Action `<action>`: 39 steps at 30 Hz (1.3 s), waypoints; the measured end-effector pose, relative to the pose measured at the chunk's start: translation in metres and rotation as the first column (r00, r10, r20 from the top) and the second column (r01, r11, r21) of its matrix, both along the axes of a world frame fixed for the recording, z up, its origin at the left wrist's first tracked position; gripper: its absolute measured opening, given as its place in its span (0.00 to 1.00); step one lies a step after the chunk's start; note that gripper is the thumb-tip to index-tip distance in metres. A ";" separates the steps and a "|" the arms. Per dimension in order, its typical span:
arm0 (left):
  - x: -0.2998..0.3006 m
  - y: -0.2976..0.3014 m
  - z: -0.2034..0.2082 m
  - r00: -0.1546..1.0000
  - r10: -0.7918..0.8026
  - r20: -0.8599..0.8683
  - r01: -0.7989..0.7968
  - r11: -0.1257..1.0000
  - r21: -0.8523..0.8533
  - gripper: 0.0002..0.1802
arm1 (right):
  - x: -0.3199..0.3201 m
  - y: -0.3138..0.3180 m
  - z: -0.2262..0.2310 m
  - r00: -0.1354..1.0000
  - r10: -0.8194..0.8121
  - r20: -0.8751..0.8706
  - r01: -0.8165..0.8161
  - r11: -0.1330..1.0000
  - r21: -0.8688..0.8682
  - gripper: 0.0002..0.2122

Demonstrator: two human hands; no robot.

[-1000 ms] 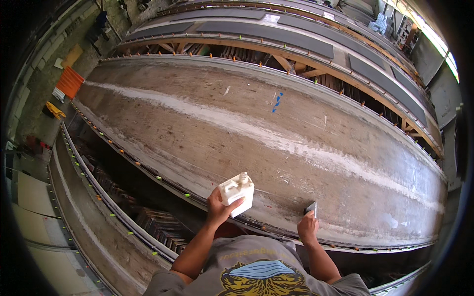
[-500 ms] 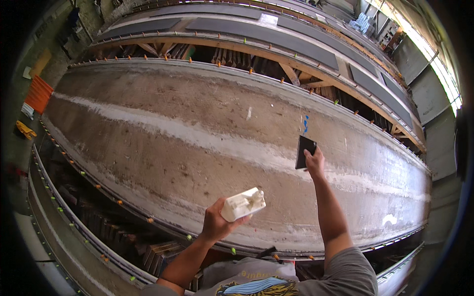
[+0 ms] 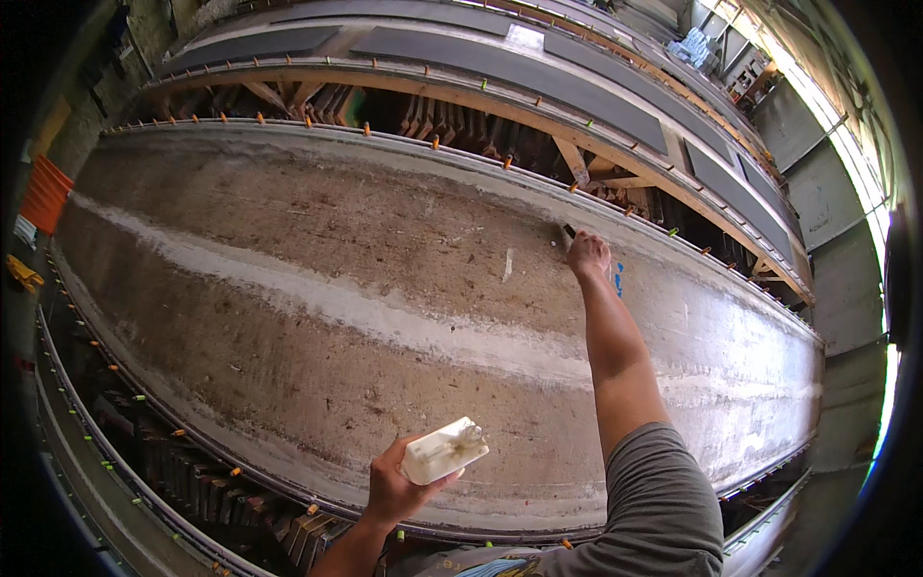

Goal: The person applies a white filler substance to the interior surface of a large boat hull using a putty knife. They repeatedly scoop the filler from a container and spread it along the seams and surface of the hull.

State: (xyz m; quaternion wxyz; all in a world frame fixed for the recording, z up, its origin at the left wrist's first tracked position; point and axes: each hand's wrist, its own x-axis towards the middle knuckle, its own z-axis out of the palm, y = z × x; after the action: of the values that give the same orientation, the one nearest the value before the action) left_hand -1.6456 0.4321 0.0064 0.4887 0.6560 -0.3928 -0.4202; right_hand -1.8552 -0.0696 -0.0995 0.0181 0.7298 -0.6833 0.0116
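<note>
My left hand (image 3: 394, 489) grips an off-white plastic container (image 3: 437, 454) with whitish residue about one end. It is held tilted above the near side of a long brown table surface (image 3: 413, 385). My right arm stretches across to the far side, where my right hand (image 3: 589, 255) is closed on a flat black scraper (image 3: 569, 231). Only a dark end of the scraper shows beyond my fingers, low at the surface; whether it touches cannot be told. Blue marks (image 3: 619, 279) lie just right of that hand, and a pale streak (image 3: 508, 264) lies to its left.
A whitish band (image 3: 365, 306) runs lengthwise along the table. Orange and green pegs (image 3: 436, 141) line its raised edges. Beyond stands another long table with dark grey slabs (image 3: 519, 85). An orange sheet (image 3: 43, 195) hangs at the left end.
My right hand has moved away from me with the scraper, turning it so that less shows. My left hand and the container have shifted slightly left and nearer in view.
</note>
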 end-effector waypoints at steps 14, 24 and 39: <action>0.001 0.001 -0.023 0.974 0.136 -0.184 -0.120 0.988 0.096 0.33 | 0.140 0.079 -0.001 0.927 0.266 0.266 -0.290 0.955 0.054 0.10; 0.020 0.021 -0.017 0.999 0.015 -0.052 -0.012 0.998 0.065 0.33 | -0.081 -0.033 -0.059 0.769 -0.198 0.608 0.103 0.977 0.187 0.17; 0.066 0.073 -0.016 0.984 0.163 -0.070 -0.159 0.986 0.060 0.31 | 0.196 0.099 -0.070 0.948 0.301 -0.100 -0.311 0.943 -0.115 0.07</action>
State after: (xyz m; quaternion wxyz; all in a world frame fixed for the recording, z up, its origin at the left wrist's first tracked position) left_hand -1.5798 0.5051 -0.0099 0.5174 0.6824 -0.3087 -0.4140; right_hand -1.6594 0.0291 -0.1697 0.0909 0.8243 -0.5580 0.0287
